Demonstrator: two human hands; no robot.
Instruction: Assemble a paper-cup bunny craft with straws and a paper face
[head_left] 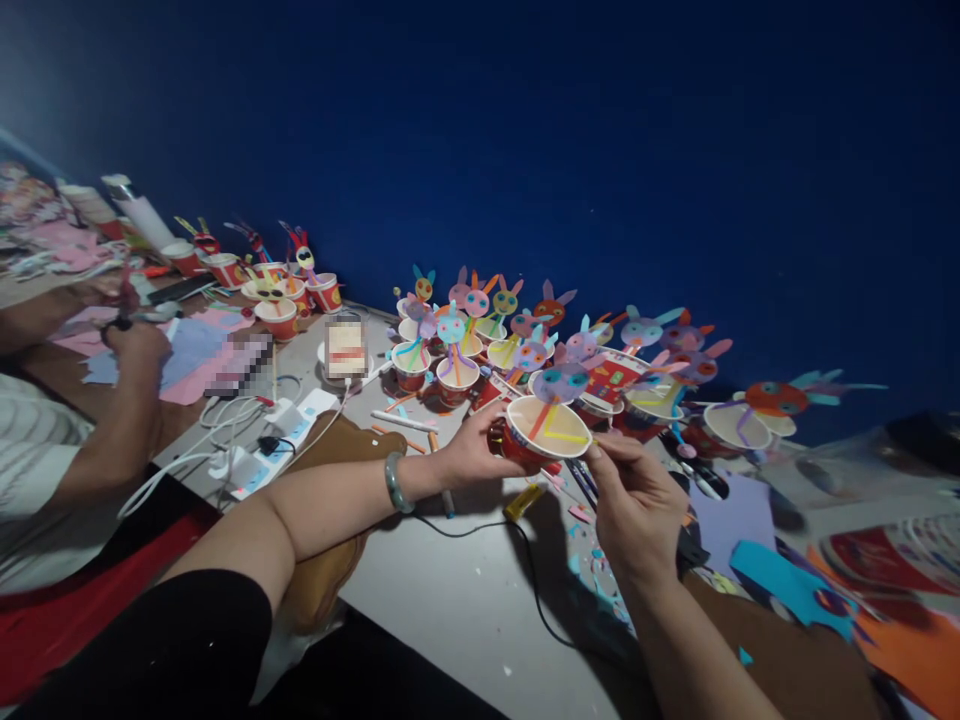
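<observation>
A red paper cup point(531, 447) is held up over the table, tilted so its pale inside faces me. Orange and yellow paper strips point(564, 437) lie across its mouth, and a bluish-purple paper rabbit head point(561, 383) rises at its far rim. My left hand point(480, 447), with a bangle on the wrist, wraps the cup's left side. On the right, my right hand point(634, 490) is closed in a pinch at the cup's rim, by the end of the yellow strip. Its fingertips partly hide what they grip.
Finished-looking rabbit cups point(457, 372) crowd along the dark blue wall point(600, 150). A power strip point(289, 445) with white cables lies left, near a brown cushion point(330, 500). Another person's hand point(139, 340) holds scissors over coloured paper. Stacked cups point(892, 555) and paper sheets lie right.
</observation>
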